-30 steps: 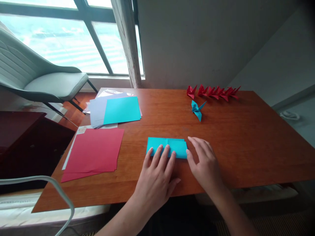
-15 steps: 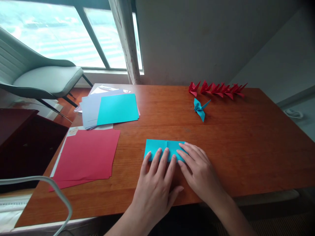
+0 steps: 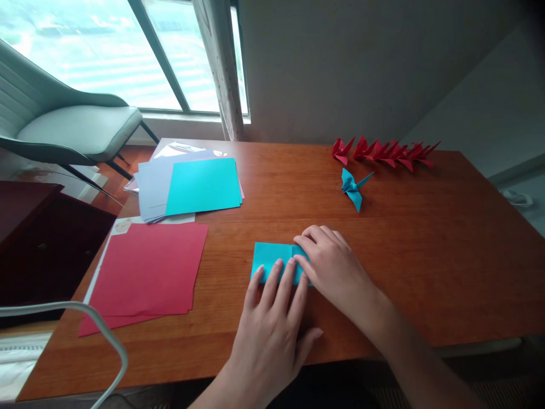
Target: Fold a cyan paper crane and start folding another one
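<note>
A folded sheet of blue origami paper (image 3: 271,254) lies on the table in front of me, a long rectangle with a crease near its middle. My left hand (image 3: 275,324) rests flat on its lower part, fingers spread and thumb out to the side. Over the right part of the paper is my right hand (image 3: 330,261), fingers curled, with the index finger and thumb tips at the upper edge close to the crease. The paper's right end is hidden under this hand.
A blue paper crane (image 3: 352,188) stands at the back right, before a row of several red paper cranes (image 3: 395,154). Red sheets (image 3: 147,270) lie on the left of the wooden table (image 3: 426,255), with blue sheets (image 3: 204,186) behind them. A white cable (image 3: 108,335) arches at lower left.
My right hand has moved left along the paper toward the crease, its fingers going from spread to curled. The left hand stays on the paper. The view has shifted slightly.
</note>
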`<state>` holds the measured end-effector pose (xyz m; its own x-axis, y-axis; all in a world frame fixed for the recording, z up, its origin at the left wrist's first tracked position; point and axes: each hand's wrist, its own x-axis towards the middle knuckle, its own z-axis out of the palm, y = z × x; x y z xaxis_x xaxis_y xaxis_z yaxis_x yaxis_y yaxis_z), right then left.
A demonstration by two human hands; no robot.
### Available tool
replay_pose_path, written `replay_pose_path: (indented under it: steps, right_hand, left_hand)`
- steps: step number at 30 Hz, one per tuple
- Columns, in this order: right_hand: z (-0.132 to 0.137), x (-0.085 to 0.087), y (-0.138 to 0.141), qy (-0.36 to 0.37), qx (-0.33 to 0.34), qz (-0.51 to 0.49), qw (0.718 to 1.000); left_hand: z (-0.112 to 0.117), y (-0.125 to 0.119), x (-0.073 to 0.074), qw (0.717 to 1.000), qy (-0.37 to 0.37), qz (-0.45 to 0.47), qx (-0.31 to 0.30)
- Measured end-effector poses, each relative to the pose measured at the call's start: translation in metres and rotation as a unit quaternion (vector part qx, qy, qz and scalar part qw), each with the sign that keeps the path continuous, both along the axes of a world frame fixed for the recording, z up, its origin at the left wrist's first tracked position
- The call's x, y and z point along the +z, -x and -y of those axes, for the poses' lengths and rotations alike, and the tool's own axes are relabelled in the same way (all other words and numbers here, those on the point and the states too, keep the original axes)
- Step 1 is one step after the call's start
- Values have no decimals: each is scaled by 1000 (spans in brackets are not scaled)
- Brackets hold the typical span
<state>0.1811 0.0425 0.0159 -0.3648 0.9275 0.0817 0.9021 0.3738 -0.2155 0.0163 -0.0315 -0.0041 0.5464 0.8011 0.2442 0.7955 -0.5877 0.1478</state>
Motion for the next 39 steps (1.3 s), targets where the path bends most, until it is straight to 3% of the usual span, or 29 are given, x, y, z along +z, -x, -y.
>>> replay_pose_path:
  steps: [18, 39]
  right_hand:
    - [-11, 5, 12, 23, -16, 42, 999]
    - [-11, -10, 1, 43, -4, -57, 997]
  left_hand:
    - [2, 2, -1, 1000, 24, 13, 2]
    - [3, 2, -1, 999, 41, 7, -6]
